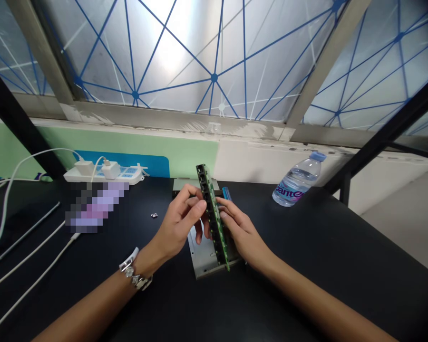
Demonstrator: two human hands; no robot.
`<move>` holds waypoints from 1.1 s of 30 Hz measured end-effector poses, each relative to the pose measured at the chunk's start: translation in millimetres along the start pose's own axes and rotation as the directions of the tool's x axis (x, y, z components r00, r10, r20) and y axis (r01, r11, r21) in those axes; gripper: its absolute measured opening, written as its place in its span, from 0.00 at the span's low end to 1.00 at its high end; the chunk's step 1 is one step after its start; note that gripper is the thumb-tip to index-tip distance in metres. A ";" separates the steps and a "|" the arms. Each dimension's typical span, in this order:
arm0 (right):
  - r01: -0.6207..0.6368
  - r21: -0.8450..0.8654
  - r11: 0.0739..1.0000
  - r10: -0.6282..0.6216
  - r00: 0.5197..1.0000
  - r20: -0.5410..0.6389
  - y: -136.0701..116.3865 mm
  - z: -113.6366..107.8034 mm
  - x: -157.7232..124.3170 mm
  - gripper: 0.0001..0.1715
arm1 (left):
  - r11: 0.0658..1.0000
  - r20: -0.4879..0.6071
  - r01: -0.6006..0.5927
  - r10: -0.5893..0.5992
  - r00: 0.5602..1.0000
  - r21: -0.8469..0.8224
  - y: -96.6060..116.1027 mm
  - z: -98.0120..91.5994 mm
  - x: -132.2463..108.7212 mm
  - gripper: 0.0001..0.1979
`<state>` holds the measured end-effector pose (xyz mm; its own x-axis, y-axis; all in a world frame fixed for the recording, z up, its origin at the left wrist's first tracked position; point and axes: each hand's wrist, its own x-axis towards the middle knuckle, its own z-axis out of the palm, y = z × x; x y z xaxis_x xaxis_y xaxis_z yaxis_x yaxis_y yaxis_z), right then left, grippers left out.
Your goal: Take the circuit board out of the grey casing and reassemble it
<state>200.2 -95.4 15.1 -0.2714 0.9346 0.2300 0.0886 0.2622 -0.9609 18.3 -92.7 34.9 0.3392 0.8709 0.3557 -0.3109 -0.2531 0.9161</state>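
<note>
A green circuit board (214,216) with a row of black port sockets along one edge stands tilted on its side between my hands. My left hand (181,216) is closed on its socket side, thumb and fingers against the black ports. On the other face, my right hand (240,228) grips the board with its fingers, partly hidden behind it. Below the board lies a flat grey metal casing (201,259) on the table. Behind my hands sits another metal box (178,183), mostly covered. A blue-handled tool (227,193) shows partly beyond my right hand.
A small pile of screws (154,215) lies left of my hands on the black table (306,280). A water bottle (296,183) stands at the back right. A white power strip (103,173) with plugs sits at the back left, and cables (39,249) trail across the left side.
</note>
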 end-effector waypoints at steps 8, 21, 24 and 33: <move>-0.034 -0.037 0.999 0.036 0.998 0.049 -5.6 -2.3 0.6 0.22 | 0.930 -0.145 -0.221 0.272 0.951 0.294 5.9 -7.2 3.9 0.19; -0.357 0.370 0.858 0.299 0.932 0.205 -28.2 -26.1 7.9 0.23 | 0.373 0.320 -0.452 0.366 0.874 0.810 39.1 -57.5 8.0 0.09; -0.322 0.542 0.776 0.227 0.945 0.236 -30.9 -30.7 9.1 0.27 | 0.424 0.194 -0.335 0.342 0.920 0.841 31.7 -58.8 9.0 0.07; -0.039 0.369 0.929 0.012 0.997 0.075 -24.4 -14.7 -1.1 0.15 | 0.729 -0.134 0.042 0.069 0.989 0.683 -5.6 -35.7 9.3 0.18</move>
<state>212.5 -99.3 40.5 -0.3414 0.9171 0.2059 -0.2603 0.1182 -0.9583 -8.5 -68.2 26.4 0.1948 0.9000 0.3898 0.3944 -0.4358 0.8090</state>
